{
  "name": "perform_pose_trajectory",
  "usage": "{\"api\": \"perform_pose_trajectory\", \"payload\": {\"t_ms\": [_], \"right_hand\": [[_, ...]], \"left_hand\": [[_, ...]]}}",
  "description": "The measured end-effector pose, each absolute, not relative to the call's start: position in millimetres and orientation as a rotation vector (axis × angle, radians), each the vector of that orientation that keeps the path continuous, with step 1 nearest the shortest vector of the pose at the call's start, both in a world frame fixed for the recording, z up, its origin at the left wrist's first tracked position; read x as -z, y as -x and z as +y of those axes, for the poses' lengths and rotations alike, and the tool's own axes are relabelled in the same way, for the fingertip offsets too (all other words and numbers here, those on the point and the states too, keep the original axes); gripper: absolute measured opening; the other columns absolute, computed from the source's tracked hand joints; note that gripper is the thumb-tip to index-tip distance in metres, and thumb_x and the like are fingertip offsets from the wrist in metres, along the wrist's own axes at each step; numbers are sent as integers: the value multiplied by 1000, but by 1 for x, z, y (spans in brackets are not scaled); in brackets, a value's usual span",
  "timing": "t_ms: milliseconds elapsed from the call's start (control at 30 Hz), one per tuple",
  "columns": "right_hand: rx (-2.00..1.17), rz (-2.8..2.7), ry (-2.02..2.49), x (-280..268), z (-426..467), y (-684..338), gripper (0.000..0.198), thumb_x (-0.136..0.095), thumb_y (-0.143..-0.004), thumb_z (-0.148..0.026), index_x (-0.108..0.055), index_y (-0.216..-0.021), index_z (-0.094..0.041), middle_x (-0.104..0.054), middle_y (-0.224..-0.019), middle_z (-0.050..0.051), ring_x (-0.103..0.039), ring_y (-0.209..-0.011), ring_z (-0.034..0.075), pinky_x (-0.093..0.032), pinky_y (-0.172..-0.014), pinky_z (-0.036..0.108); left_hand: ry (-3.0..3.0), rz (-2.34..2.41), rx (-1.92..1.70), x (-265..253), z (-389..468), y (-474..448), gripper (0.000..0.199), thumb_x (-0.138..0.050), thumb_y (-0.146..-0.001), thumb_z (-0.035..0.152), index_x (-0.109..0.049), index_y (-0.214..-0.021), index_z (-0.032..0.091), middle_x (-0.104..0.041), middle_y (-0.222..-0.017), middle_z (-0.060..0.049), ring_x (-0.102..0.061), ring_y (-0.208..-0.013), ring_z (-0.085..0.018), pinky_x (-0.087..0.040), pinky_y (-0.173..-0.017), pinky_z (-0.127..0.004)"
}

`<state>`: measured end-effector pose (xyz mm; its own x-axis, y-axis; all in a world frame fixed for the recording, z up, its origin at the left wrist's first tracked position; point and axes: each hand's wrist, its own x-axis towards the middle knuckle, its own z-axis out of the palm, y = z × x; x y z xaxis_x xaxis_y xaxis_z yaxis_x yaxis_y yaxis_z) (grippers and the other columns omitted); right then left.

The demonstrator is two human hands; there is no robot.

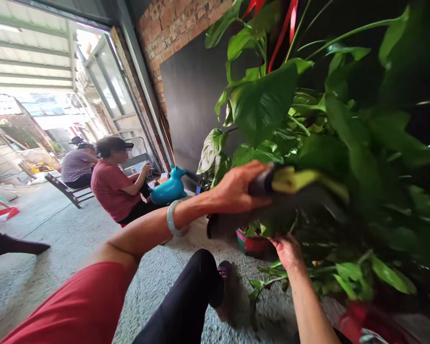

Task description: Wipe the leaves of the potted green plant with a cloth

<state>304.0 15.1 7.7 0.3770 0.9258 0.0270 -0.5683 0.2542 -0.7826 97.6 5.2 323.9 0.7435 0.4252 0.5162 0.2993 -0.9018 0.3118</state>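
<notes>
Dark cloth (236, 222) gripped by left hand (236, 188) against plant (308, 143); right hand (288, 251) grasps its stems, grip partly hidden.

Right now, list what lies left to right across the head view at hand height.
Seated person in a red shirt → blue toy animal → pale bangle → left hand → right hand → leafy green plant.
</notes>
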Motion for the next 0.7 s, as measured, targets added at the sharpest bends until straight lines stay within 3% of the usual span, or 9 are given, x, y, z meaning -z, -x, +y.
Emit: {"api": "perform_pose_trajectory", "payload": {"t_ms": [67, 133, 200, 267, 333, 467, 567, 633, 700], "right_hand": [[-1105, -514, 765, -8, 17, -302, 35, -93, -50, -26, -66, -72, -23, -74, -76, -2, -70, -72, 18, -62, -63, 32], [-1116, -479, 768, -7, 18, -301, 36, -93, -47, -23, -66, -71, -23, -74, -75, -2, -70, -71, 18, -62, -62, 32], [-1128, -452, 781, -4, 18, -302, 30, -92, -61, -28, -67, -77, -21, -73, -78, -2, -69, -71, 16, -61, -63, 30], [-1145, -437, 796, -3, 19, -303, 22, -82, -83, -34, -68, -87, -17, -71, -84, 0, -68, -73, 14, -60, -66, 29], [-1156, -431, 806, -2, 19, -304, 18, -75, -90, -35, -68, -88, -18, -71, -86, 1, -67, -74, 13, -59, -66, 28], [-1157, -429, 812, -7, 15, -307, 34, -93, -51, -22, -66, -72, -24, -71, -74, -2, -68, -71, 16, -60, -62, 29], [-1157, -426, 816, -12, 12, -305, 37, -92, -42, -20, -69, -72, -24, -74, -75, -2, -68, -71, 17, -62, -62, 32], [-1153, -422, 818, -13, 12, -303, 36, -91, -42, -22, -69, -71, -24, -75, -77, -2, -69, -71, 18, -63, -63, 33], [-1146, -416, 819, -13, 12, -302, 36, -91, -42, -23, -70, -72, -25, -76, -78, -2, -69, -71, 18, -63, -64, 34]], "left_hand": [[-2673, 667, -1248, -327, 31, -99, 52, -72, -86, 33, -60, -135, 20, -66, -135, -7, -59, -126, -25, -48, -112, -42], [-2705, 869, -1194, -306, 52, -98, 43, -72, -83, 28, -65, -125, 20, -68, -128, -7, -61, -123, -26, -50, -108, -42], [-2790, 983, -767, -272, 59, -89, 37, -76, -77, 24, -69, -113, 17, -71, -117, -8, -65, -113, -28, -54, -101, -41], [-2796, 869, -376, -245, 49, -72, 41, -79, -74, 24, -69, -113, 15, -72, -116, -9, -68, -109, -27, -55, -96, -38], [-2762, 708, -309, -240, 31, -54, 46, -81, -76, 27, -67, -119, 15, -71, -120, -9, -68, -109, -25, -55, -96, -36], [-2689, 698, -952, -288, 22, -32, 44, -75, -84, 28, -65, -124, 16, -68, -128, -9, -64, -118, -22, -51, -107, -37], [-2612, 1096, -1322, -316, 51, -31, 46, -75, -80, 22, -64, -125, 17, -66, -133, -7, -62, -120, -23, -50, -110, -40], [-2612, 1504, -1063, -310, 68, -33, 45, -74, -80, 18, -65, -124, 15, -67, -130, -10, -64, -116, -26, -53, -103, -41], [-2603, 1717, -571, -287, 70, -31, 43, -79, -74, 16, -69, -115, 14, -72, -118, -11, -68, -108, -28, -55, -94, -39]]}}
